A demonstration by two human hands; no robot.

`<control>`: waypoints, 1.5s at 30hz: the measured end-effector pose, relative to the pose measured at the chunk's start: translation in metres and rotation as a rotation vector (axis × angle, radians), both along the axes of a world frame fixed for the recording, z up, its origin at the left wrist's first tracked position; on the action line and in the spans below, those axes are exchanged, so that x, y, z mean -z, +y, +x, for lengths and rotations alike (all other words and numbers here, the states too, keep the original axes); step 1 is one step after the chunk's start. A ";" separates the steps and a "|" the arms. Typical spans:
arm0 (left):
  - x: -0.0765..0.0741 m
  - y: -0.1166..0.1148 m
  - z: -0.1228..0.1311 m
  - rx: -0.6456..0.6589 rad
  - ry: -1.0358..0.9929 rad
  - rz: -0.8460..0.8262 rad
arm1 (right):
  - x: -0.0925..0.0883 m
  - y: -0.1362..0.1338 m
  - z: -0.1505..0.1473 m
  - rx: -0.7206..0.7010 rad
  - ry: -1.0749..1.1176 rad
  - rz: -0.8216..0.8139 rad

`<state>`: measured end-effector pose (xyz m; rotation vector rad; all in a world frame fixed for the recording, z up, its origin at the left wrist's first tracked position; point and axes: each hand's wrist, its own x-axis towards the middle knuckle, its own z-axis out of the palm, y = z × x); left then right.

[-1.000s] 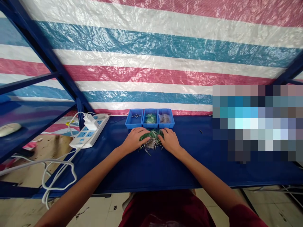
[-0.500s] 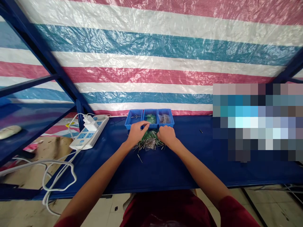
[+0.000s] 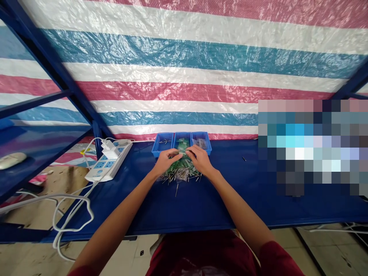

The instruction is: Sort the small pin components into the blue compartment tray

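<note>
A heap of small green parts and thin metal pins (image 3: 180, 173) lies on the blue table (image 3: 201, 203), just in front of three small blue bins (image 3: 181, 142). My left hand (image 3: 166, 161) and my right hand (image 3: 200, 160) rest on the far side of the heap, fingertips almost meeting at the middle bin's front edge. Both hands have fingers curled and pinched; what they hold is too small to make out. One loose pin (image 3: 176, 189) lies nearer me on the table.
A white power strip (image 3: 107, 160) with plugs and white cables (image 3: 71, 209) sits at the table's left. A striped tarp (image 3: 184, 69) hangs behind. A blue shelf frame (image 3: 43, 126) stands left. A blurred patch covers the right. Another loose pin (image 3: 243, 158) lies right.
Both hands moved away from me, from flat on the heap to pinching at its far side by the middle bin. Some pins shifted towards me.
</note>
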<state>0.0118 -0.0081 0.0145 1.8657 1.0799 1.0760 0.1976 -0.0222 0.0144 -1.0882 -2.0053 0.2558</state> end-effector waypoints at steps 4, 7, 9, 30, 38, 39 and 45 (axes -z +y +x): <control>-0.002 -0.004 0.001 0.013 -0.032 -0.009 | 0.007 -0.009 0.001 0.056 0.119 -0.096; -0.006 -0.008 0.000 -0.006 -0.060 -0.029 | 0.010 -0.013 0.003 0.044 0.103 -0.086; -0.007 -0.010 -0.002 -0.018 -0.096 -0.047 | 0.013 -0.014 0.003 -0.010 0.042 -0.012; 0.000 -0.015 0.000 -0.134 0.054 0.122 | 0.008 -0.016 -0.003 0.007 0.221 -0.085; 0.004 -0.011 0.004 -0.113 -0.304 -0.083 | 0.018 -0.014 -0.003 -0.046 0.088 0.085; 0.003 -0.012 0.004 -0.111 -0.304 -0.079 | 0.017 -0.014 -0.003 -0.057 0.079 0.088; 0.001 -0.015 0.003 -0.054 -0.120 0.114 | 0.011 -0.014 -0.003 0.067 0.011 -0.077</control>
